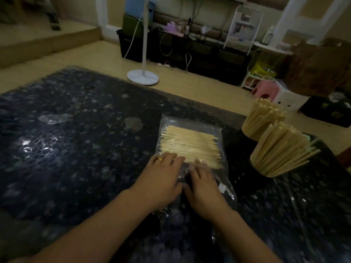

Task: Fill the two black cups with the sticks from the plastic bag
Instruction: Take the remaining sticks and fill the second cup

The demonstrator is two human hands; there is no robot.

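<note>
Seen from above on a dark, speckled tabletop [76,130]: a clear plastic bag [190,145], lying flat near the middle, with a layer of pale sticks [190,147] inside, side by side and running left to right. Pressed flat on the bag's near end, both hands, fingers straight and spread rather than curled: left hand [163,177], with a gold ring [160,159], fingertips on the near edge of the stick layer; right hand [203,185] just beside it, fingers on the plastic and blurred. To the right of the bag, apart from it, two black cups, each packed with upright sticks fanning outward: the near cup [266,172] crammed full, a few sticks leaning out to the right; the far cup [245,131] partly hidden behind it, likewise full. Both cups close to the tabletop's right-hand far edge, the far cup almost at it. Wide open stretch of tabletop left of the bag, out to the far left edge. Beyond the far edge, a tan floor [95,54] with a white fan stand [142,77], a pink stool [265,90] and cluttered dark shelving.
</note>
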